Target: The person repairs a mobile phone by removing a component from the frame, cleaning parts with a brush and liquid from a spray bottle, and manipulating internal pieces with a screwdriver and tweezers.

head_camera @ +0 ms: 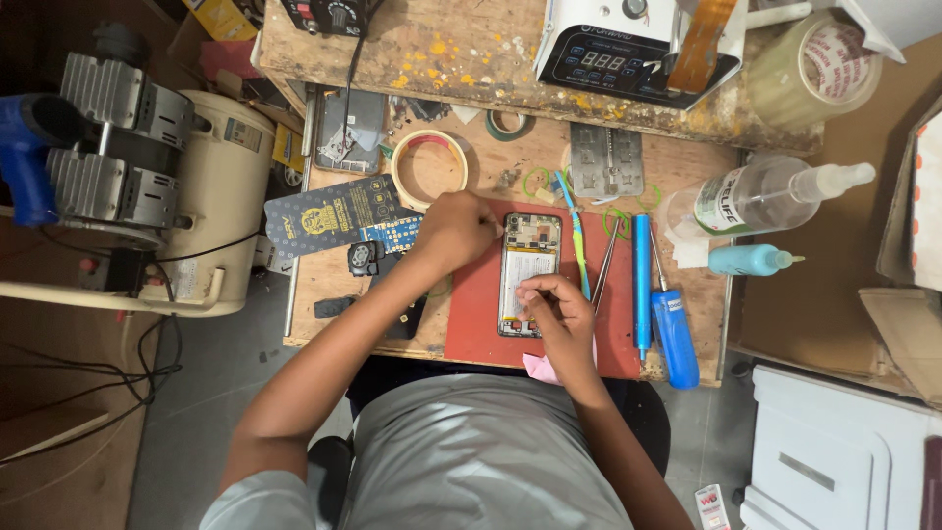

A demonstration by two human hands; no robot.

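Looking down from the head camera, an opened phone [528, 273] with its back cover off lies lengthwise on a red mat [476, 324] at the front of the wooden surface [687, 177], the mat apparently there to keep it from sliding and to protect it. The left hand [453, 231] rests at the phone's upper left corner, fingertips touching the edge, its grip closed against the frame, seemingly to steady it. The right hand [557, 312] hovers over the lower half of the phone, fingers pinched together as if on something small; whether a tool or part sits between them cannot be told. Tools lie just right of the phone, within easy reach: tweezers [604, 265], a thin green-and-blue tool [577, 240], a blue pen-like tool [641, 285] and a blue-handled screwdriver [674, 334]. A clear spray bottle [765, 194] and a small teal bottle [751, 259] lie farther right, and a roll of tape [430, 167] sits behind the left hand.
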